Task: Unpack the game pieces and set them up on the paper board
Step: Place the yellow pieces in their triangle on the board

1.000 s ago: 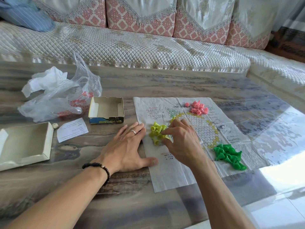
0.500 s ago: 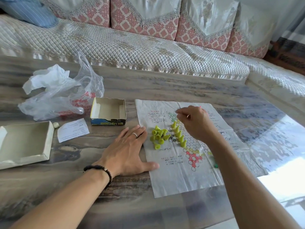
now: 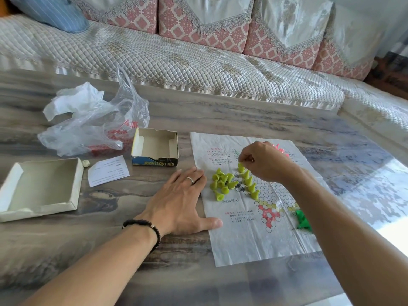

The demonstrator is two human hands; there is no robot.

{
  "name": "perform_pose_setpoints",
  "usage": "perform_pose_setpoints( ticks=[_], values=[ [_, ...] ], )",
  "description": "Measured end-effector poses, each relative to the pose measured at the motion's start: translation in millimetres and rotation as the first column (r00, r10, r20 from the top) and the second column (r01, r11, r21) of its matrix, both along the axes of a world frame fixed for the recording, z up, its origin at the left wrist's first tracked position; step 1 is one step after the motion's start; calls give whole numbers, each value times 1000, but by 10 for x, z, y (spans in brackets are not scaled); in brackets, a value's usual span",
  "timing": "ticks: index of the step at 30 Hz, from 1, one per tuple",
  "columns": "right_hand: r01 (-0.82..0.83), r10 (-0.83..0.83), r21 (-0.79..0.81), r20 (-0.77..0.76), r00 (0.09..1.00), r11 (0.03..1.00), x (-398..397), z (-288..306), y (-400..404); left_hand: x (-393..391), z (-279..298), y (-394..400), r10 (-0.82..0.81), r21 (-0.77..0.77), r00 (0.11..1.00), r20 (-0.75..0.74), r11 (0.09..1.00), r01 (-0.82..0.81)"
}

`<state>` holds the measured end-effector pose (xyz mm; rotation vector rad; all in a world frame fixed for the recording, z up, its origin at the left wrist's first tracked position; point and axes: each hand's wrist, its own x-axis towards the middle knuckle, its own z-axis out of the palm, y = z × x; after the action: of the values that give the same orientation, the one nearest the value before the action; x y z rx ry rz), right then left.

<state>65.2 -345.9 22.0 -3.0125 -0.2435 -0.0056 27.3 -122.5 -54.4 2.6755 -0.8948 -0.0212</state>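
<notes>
Right hand [image 3: 263,161] pinched one yellow piece [image 3: 240,167] between thumb and fingertips, held upright, narrow end up, base just over the board [image 3: 249,237]. It sat at the far end of a diagonal row [image 3: 249,183] of standing yellow pieces that ran toward the person along the hex grid's left edge. The pinched piece's long axis was near vertical, so the coming move looked like a straight drop onto the cell below it, no rotation needed.

Loose yellow pile [image 3: 221,184] lay just left of that row, on its sides, between the row and the left hand [image 3: 178,200]. Left hand was flat, fingers straight, pressing table and board edge, holding nothing. It was nearer the pile, but the right hand was doing the placing.

Green pieces [image 3: 303,220] sat near the right forearm; pink ones mostly hidden behind the right hand.
</notes>
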Motion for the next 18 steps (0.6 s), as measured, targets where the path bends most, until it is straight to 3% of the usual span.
perform_pose_setpoints(
  ticks=[9,18],
  values=[
    [-36,43,-144,46,998,989,-22,-104,12,-8,15,0,3,-7,1000,-2,1000,-3],
    [-27,33,-120,47,998,992,-34,-150,28,0,12,-1,3,-7,1000,-10,1000,-3]
  ],
)
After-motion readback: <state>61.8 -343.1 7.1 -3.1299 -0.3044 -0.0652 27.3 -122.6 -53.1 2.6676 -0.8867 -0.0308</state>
